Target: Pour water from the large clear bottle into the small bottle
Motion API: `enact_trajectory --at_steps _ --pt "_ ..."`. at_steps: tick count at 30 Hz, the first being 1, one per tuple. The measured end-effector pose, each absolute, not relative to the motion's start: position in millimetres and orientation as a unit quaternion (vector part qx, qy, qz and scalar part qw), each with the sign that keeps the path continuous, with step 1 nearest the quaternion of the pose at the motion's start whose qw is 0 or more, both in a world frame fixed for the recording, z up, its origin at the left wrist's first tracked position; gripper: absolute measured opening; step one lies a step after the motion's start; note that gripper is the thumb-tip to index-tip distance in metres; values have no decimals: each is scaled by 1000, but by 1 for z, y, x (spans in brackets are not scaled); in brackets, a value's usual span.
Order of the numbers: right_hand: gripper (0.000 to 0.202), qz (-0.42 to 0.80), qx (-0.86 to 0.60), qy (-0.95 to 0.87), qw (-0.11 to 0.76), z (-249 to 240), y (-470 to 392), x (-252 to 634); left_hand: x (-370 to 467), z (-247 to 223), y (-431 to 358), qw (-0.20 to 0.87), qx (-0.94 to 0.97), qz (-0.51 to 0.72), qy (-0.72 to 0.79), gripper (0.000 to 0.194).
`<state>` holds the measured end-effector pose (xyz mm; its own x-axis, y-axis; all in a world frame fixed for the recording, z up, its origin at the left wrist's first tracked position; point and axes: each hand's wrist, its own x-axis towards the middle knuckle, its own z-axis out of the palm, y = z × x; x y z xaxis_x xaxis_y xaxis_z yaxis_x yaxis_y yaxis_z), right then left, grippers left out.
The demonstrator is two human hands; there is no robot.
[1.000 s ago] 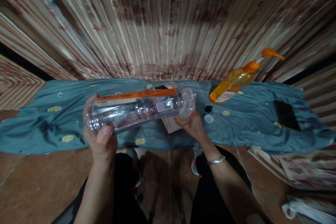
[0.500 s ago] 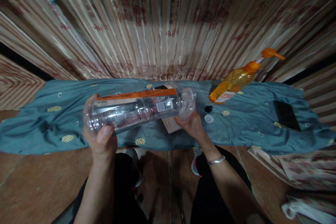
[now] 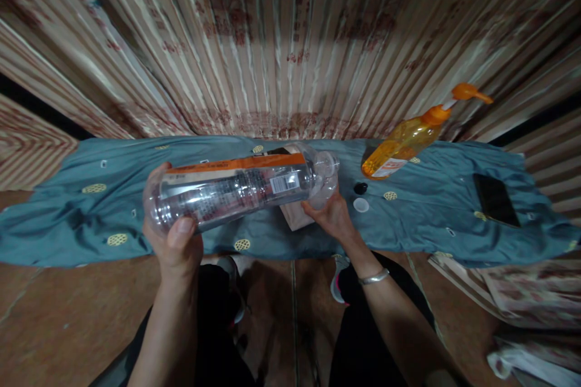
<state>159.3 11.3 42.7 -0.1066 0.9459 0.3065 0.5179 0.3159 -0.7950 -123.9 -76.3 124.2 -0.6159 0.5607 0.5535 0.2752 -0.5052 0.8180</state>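
A large clear plastic bottle [image 3: 231, 187] with an orange-edged label lies nearly level in the air, its neck pointing right. My left hand [image 3: 175, 236] is wrapped round its base, thumb on the near side. At the neck, my right hand [image 3: 333, 211] holds a small clear cup [image 3: 323, 193] against the bottle's mouth; its far fingers are hidden. Beneath the neck a pale folded item [image 3: 295, 217] is partly covered. To the right lie a black cap [image 3: 361, 188] and a white round lid [image 3: 361, 205].
A yellow pump bottle [image 3: 402, 145] with an orange top stands at the back right. Farther right a dark phone [image 3: 495, 199] lies on the teal cloth [image 3: 254, 248]. Striped curtains [image 3: 272, 42] hang behind the cloth.
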Motion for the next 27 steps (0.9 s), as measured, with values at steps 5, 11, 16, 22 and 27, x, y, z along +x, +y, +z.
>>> enact_trajectory --at_steps 5,11,16,22,27 --pt "93 251 -512 -701 428 39 13 160 -126 121 -77 79 474 739 473 75" --pt "94 241 -512 -700 436 36 13 159 -127 119 -78 86 446 747 485 79" --pt "92 236 -510 -701 438 35 12 160 -127 120 -79 96 446 752 476 78" --pt "92 257 -518 -691 433 37 12 159 -124 122 -78 99 452 754 467 76" --pt "92 255 -524 -688 433 38 12 159 -123 123 -77 84 475 750 453 71"
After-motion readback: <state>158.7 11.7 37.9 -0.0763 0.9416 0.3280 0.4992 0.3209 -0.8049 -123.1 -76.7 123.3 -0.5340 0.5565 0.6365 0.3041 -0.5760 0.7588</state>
